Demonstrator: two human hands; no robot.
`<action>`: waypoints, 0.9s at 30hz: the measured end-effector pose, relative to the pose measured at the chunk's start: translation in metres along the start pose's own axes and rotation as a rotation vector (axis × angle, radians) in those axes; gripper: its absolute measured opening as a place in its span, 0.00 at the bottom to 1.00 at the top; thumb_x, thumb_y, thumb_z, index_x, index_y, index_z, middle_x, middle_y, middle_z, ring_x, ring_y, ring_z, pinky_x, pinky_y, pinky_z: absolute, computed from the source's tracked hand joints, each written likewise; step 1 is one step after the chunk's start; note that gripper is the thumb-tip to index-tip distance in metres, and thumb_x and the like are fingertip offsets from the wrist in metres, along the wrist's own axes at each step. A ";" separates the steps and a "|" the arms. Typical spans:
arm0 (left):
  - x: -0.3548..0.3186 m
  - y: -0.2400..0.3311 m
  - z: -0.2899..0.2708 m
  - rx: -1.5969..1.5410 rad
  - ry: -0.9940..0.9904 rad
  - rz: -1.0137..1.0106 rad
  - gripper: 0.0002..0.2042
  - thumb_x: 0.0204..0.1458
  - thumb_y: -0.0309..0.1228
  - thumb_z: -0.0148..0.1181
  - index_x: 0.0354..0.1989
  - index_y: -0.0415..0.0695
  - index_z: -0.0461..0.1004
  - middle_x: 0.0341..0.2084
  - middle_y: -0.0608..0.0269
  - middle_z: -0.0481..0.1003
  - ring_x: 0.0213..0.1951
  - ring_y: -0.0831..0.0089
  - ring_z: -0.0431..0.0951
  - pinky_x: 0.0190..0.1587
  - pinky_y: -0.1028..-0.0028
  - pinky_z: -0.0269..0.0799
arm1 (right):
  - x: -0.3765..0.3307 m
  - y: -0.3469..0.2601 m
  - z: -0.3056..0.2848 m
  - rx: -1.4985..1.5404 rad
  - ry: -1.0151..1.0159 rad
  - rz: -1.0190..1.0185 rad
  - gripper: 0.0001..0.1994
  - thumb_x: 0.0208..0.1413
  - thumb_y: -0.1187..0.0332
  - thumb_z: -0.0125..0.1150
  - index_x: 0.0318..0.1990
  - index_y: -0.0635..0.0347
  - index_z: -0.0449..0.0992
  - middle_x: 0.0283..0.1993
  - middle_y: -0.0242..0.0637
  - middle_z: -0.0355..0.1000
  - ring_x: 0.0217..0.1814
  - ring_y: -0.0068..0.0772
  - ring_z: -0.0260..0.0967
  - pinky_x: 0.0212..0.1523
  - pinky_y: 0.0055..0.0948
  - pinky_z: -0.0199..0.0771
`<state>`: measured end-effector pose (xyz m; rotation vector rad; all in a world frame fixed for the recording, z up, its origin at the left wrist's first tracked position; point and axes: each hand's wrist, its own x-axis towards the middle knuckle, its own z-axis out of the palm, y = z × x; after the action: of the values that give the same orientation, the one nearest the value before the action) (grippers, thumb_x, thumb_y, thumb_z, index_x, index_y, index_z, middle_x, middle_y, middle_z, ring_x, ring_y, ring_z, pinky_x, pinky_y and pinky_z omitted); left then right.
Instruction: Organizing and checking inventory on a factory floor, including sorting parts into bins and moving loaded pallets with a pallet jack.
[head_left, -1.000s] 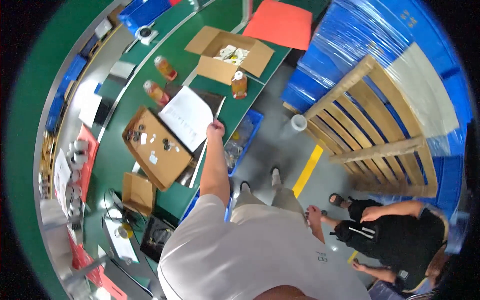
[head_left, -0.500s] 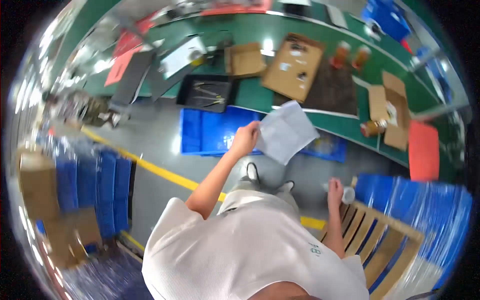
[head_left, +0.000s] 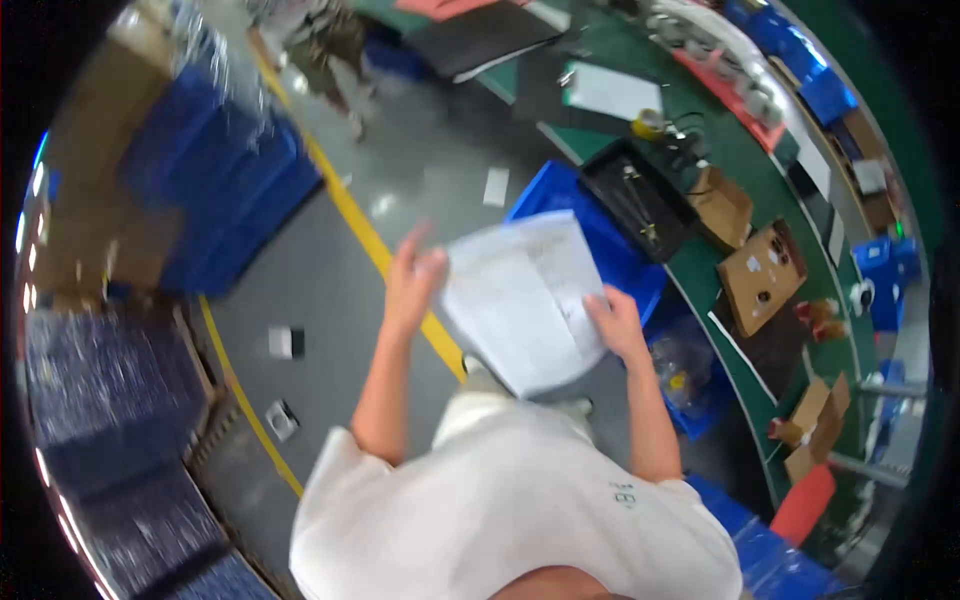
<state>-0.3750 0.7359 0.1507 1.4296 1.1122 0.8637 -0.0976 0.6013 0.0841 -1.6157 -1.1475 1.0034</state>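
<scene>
White paper sheets (head_left: 520, 300), with faint printed lines and fold creases, are spread in front of my body above the floor. My right hand (head_left: 618, 322) grips their right edge, thumb on top and fingers underneath. At the upper left edge is my left hand (head_left: 412, 280), its fingers apart and smeared by motion. Its thumb is close to the paper; whether it touches is unclear. Behind the sheets, a blue crate (head_left: 560, 195) is partly covered by them.
A green workbench (head_left: 690, 290) curves along the right, bearing a black tray (head_left: 640, 200), a cardboard tray (head_left: 762, 275) and a clipboard (head_left: 612, 92). Wrapped blue crates (head_left: 215, 170) stand left, beyond a yellow floor line (head_left: 345, 205). Another blue bin (head_left: 690, 375) sits under the bench.
The view has turned left, towards the stacked crates. My right hand has come up from the side and taken the paper's right edge. My left hand's fingers have loosened from the sheets.
</scene>
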 end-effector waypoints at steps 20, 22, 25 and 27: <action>0.174 -0.065 -0.136 -0.005 0.344 -0.249 0.14 0.52 0.31 0.49 0.37 0.29 0.70 0.30 0.57 0.75 0.32 0.75 0.71 0.36 0.74 0.66 | 0.325 -0.050 0.187 0.049 -0.146 -0.054 0.13 0.55 0.62 0.51 0.37 0.63 0.73 0.31 0.38 0.73 0.32 0.25 0.70 0.34 0.26 0.68; 0.198 -0.075 -0.144 0.048 0.398 -0.235 0.14 0.52 0.29 0.48 0.39 0.28 0.69 0.33 0.54 0.74 0.35 0.71 0.72 0.39 0.73 0.66 | 0.361 -0.054 0.167 -0.082 -0.089 -0.084 0.13 0.53 0.62 0.53 0.39 0.63 0.72 0.30 0.41 0.73 0.31 0.30 0.71 0.34 0.27 0.69; 0.250 -0.085 -0.153 0.049 0.341 -0.248 0.15 0.52 0.28 0.48 0.42 0.27 0.67 0.37 0.53 0.73 0.38 0.71 0.71 0.43 0.74 0.64 | 0.408 -0.025 0.127 -0.182 0.095 -0.064 0.12 0.51 0.63 0.54 0.38 0.62 0.73 0.31 0.43 0.73 0.32 0.33 0.72 0.34 0.28 0.69; 0.282 -0.088 -0.169 0.044 0.294 -0.316 0.16 0.52 0.26 0.48 0.45 0.27 0.65 0.40 0.53 0.71 0.41 0.70 0.70 0.45 0.75 0.63 | 0.421 -0.019 0.104 -0.228 0.235 0.000 0.12 0.50 0.64 0.54 0.38 0.61 0.74 0.31 0.42 0.73 0.32 0.33 0.72 0.35 0.28 0.69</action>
<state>-0.4642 1.0550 0.0717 1.1419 1.5397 0.8400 -0.0970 1.0308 0.0241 -1.8576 -1.1301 0.6784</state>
